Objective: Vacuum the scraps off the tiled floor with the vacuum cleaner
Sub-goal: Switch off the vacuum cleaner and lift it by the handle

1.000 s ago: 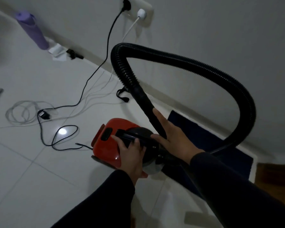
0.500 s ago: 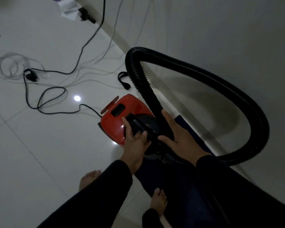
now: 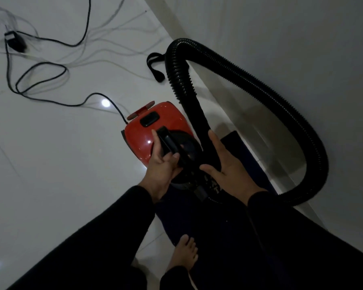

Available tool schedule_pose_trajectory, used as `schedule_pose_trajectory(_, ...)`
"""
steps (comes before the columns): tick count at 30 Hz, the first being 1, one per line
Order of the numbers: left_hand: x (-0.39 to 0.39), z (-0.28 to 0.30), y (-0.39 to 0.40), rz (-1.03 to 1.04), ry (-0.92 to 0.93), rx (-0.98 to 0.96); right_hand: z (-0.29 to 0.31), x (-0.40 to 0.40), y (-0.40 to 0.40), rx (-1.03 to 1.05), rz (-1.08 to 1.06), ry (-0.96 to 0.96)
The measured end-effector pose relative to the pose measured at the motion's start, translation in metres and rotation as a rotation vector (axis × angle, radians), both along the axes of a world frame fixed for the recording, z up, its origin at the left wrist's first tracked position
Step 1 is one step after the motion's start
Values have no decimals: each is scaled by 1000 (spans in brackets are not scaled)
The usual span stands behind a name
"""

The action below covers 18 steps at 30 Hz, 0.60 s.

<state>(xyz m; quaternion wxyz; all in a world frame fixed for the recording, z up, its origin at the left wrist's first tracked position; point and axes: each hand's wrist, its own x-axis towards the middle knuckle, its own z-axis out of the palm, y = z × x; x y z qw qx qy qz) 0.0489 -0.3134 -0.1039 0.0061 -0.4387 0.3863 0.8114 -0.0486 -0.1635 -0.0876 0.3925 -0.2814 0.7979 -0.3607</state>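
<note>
One red vacuum cleaner (image 3: 155, 130) with black ribbed hose (image 3: 281, 101) looping toward three o'clock, left hand (image 3: 162, 166) clamped on its handle (image 3: 169, 143), right hand (image 3: 228, 170) spread open against the hose, two hands.

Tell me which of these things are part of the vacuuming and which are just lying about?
For the job: red vacuum cleaner, black ribbed hose, black power cord, left hand, right hand.

Lying about: black strap, pale cables, dark mat.

The vacuum cleaner (image 3: 149, 132) has a glossy red body with a black handle (image 3: 169, 143) and a black ribbed hose (image 3: 260, 84). The tiled floor (image 3: 61, 164) is shiny white with thin grey joints. A black cable (image 3: 50, 68) crosses it, far left. The mat (image 3: 197, 216) is dark blue, the sleeves (image 3: 113, 227) black.
</note>
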Motion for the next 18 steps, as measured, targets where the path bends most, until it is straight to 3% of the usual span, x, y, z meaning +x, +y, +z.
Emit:
schedule_pose_trajectory(8, 12, -18, -2, 10, 26, 18, -20, -10, 2, 49, 58, -12)
schedule_pose_trajectory(18, 10, -9, -3, 11, -74, -9, -14, 6, -10, 269, 364, 58)
